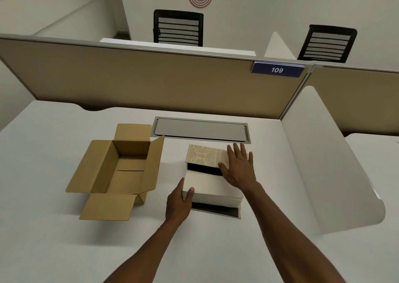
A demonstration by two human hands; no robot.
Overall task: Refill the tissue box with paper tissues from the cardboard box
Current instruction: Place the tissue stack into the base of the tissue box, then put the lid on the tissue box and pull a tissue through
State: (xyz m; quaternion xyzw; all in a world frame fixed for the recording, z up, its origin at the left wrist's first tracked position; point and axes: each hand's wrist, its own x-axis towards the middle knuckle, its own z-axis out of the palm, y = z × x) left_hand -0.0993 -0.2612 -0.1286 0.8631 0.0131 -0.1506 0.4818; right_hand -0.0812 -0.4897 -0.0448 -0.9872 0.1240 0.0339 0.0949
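Observation:
The tissue box (205, 155), with a beige patterned top and a black inside, lies on the white desk (216, 252) with its near end open. A thick white stack of paper tissues (212, 185) sticks partly out of that end. My left hand (178, 205) grips the stack's near left corner, thumb on top. My right hand (239, 168) lies flat with spread fingers on the box's right side, thumb at the opening's edge. The box's dark end flap (216, 211) lies flat on the desk under the stack. The brown cardboard box (121, 166) stands to the left, flaps open, its visible inside empty.
A grey cable-tray lid (200, 129) is set into the desk just behind the tissue box. A tan partition (151, 79) closes the back and a white curved divider (323, 164) the right side. Two black chairs (178, 28) stand beyond the partition.

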